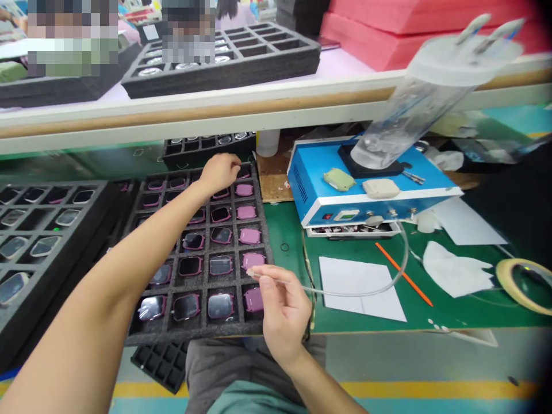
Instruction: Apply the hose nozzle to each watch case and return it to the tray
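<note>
A black foam tray [264, 244] with many square cells lies in front of me, holding several pink watch bodies, some face up with dark screens, some face down. My left hand [221, 171] reaches to the tray's far edge, fingers curled down over a cell; what they hold is hidden. My right hand [282, 313] hovers over the tray's near right corner, pinching the tip of a thin clear tube [371, 290] that runs back to a blue box machine [345, 184].
Another grey foam tray [47, 230] of watch parts sits at left. On the green mat [452, 313] lie white paper [360, 284], an orange stick [403, 273], a white cloth [457, 270] and a tape roll [524, 284]. A clear cylinder [414, 109] stands on the machine. A shelf rail [215, 115] runs overhead.
</note>
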The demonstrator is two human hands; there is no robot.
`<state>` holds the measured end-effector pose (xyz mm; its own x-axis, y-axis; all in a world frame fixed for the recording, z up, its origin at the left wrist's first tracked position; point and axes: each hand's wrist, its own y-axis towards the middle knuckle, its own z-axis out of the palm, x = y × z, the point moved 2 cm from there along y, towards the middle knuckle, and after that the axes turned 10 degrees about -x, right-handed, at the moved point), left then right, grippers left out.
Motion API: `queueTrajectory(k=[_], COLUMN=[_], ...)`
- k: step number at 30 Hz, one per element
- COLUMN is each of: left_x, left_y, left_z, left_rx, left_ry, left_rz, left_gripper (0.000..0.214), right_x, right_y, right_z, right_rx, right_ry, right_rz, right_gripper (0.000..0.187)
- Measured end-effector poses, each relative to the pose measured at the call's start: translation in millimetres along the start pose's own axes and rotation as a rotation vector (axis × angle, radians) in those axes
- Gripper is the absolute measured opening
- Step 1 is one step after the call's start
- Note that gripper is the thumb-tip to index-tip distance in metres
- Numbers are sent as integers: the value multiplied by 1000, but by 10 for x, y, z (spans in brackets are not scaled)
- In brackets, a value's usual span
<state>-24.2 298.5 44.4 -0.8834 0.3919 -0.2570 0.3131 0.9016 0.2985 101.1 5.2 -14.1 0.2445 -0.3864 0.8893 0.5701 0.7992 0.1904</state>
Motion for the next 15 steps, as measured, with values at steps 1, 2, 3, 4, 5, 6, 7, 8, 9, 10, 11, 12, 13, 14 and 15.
queueTrajectory(k=[1, 2, 3, 4, 5, 6, 7, 8, 9, 10, 11, 12, 13, 14, 15], left_x=[15, 19, 11, -8, -38, -77, -121, -168, -216, -264, -311, -361, -410, -463, -524], left_y=[74, 144, 205, 254, 285, 291, 266, 200, 88, -75, -289, -548, -841, -1154, -1466], left_z=[28, 66, 103, 132, 145, 135, 101, 45, -29, -114, -203, -287, -363, -416, -443], left_rx=[11, 25, 37, 40, 35, 22, 5, -14, -32, -51, -69, -81, -110, -120, -114], left_ry=[13, 24, 33, 39, 41, 37, 28, 15, 9, -18, -81, -157, -361, -586, -760], left_rz=[-13, -26, -39, -51, -61, -68, -71, -71, -64, -58, -63, -72, -127, -209, -296], left_gripper=[30, 29, 28, 28, 28, 27, 27, 26, 27, 27, 29, 29, 27, 27, 31], right_x=[-5, -11, -18, -27, -37, -49, -62, -73, -82, -88, -90, -89, -84, -78, -72], right_y=[-3, -8, -13, -19, -25, -32, -38, -43, -46, -47, -47, -45, -43, -40, -37], right_z=[-9, -17, -24, -29, -31, -33, -34, -34, -33, -31, -27, -23, -19, -17, -15], right_rx=[-3, -9, -20, -31, -44, -60, -78, -95, -109, -118, -121, -121, -124, -130, -136], right_ry=[-15, -32, -47, -56, -56, -47, -33, -21, -12, -9, -10, -14, -17, -20, -25], right_rz=[4, 9, 15, 22, 28, 33, 38, 41, 44, 46, 46, 43, 36, 25, 9], right_gripper=[12, 12, 12, 12, 11, 11, 10, 10, 11, 12, 12, 12, 13, 13, 14])
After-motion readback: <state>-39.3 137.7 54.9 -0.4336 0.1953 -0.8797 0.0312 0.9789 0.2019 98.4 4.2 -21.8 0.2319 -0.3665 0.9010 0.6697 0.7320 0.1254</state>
